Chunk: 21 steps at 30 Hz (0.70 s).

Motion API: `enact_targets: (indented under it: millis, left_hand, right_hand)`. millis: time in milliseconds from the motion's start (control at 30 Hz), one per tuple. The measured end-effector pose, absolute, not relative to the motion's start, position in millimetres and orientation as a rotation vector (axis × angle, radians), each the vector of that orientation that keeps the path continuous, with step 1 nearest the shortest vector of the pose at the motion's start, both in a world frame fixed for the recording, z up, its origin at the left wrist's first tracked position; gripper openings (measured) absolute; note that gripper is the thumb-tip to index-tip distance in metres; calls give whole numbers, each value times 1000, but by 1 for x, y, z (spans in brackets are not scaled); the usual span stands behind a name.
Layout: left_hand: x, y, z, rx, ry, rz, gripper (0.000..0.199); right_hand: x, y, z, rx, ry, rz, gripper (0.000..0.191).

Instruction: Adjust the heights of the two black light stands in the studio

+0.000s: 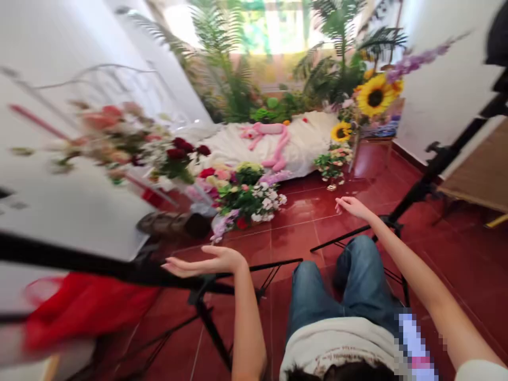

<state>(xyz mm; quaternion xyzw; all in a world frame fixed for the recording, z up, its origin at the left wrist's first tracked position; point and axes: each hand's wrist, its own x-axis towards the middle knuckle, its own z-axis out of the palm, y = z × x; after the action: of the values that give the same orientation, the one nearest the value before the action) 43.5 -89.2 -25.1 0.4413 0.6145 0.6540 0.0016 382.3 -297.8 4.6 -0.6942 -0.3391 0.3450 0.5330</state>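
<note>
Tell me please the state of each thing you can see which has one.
Left hand, open, holding nothing.
Right hand, raised, nothing visible in it.
Right tripod, legs spread.
White cloth, wrinkled.
Pink plush toy, lying on the cloth.
Large sunflower, open.
Red fabric, crumpled.

Black stands [420,182] and flowers [270,198] (sunflowers [375,98] included) suggest a photo studio.

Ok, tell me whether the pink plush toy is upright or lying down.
Lying down: the pink plush toy is sprawled on the white cloth, limbs spread across it.
</note>
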Motion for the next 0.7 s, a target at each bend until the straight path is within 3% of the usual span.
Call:
enact_targets:
  millis: [167, 367, 500, 700]
  left_hand:
    - [194, -160, -50, 1943, 934, 1550, 45]
    - [348, -260, -13, 2122, -76, 847, 37]
    - [431, -318, 20, 2016, -296, 667, 40]
    - [503, -374, 30, 1798, -150, 468, 35]
  right_hand:
    - [433, -401, 33, -1498, -282, 542, 46]
    - [453, -473, 53, -1119, 200, 483, 47]
    - [455, -492, 53, -916, 171, 615, 52]
    - [473, -509, 53, -534, 76, 765, 45]
